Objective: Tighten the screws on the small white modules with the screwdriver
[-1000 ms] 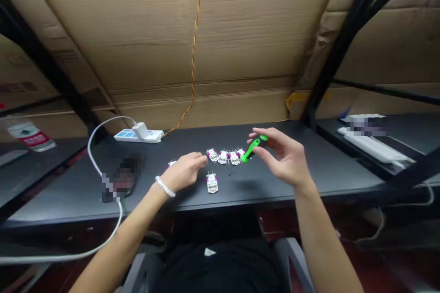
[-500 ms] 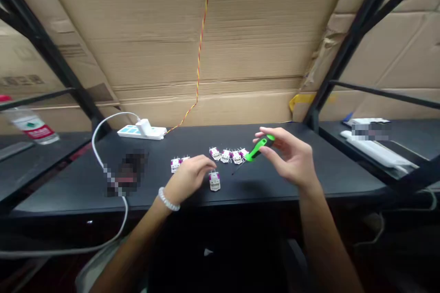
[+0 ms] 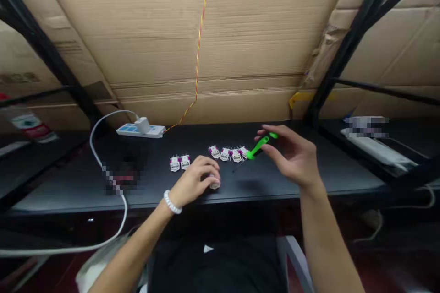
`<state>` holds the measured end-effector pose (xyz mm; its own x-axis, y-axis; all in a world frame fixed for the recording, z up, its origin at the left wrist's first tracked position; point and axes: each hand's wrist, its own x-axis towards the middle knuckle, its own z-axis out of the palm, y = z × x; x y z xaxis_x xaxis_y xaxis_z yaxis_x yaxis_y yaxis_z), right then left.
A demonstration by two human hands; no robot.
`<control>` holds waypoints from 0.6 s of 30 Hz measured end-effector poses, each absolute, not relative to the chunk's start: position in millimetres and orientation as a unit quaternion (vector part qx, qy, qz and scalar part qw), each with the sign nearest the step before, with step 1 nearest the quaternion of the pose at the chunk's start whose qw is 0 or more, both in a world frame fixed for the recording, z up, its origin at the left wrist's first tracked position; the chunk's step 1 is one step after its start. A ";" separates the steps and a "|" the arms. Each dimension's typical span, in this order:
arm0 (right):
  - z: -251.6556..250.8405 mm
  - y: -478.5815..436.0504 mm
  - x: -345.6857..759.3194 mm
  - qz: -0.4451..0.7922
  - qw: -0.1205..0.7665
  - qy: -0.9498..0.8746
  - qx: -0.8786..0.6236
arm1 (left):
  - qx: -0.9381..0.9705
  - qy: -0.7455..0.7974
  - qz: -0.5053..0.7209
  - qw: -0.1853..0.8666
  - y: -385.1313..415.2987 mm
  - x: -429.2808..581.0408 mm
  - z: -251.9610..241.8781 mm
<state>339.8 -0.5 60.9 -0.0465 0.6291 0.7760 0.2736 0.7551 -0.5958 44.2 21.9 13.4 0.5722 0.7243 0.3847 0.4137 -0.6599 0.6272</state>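
1. Two hands work over the counter [image 3: 343,187]: the left hand [image 3: 194,182] curls its fingers over a white module [image 3: 215,186] near the edge, grip unclear; the right hand [image 3: 292,158] pinches a green screwdriver [image 3: 263,143].
2. Both look light; the module's pins seem fragile, so hold its body.

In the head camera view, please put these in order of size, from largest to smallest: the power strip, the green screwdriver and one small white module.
1. Largest, no clear rank between them: the white power strip and the green-handled screwdriver look close in length, and the screwdriver is nearer the camera.
2. Smallest: the small white module.
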 end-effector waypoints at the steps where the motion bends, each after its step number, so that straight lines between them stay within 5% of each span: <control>1: 61.1 -0.6 339.7 0.143 0.613 -0.709 -0.319 | 0.851 0.339 0.315 0.248 23.2 44.2 12.0; 18: 62.8 -1.2 337.9 0.138 0.609 -0.714 -0.318 | 0.847 0.343 0.271 0.303 27.4 43.7 10.4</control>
<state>337.9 -1.2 62.8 -0.0564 0.6210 0.7818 0.2858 0.7603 -0.5833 43.7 27.4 10.4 0.6175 0.7454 0.2511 0.4174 -0.5811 0.6987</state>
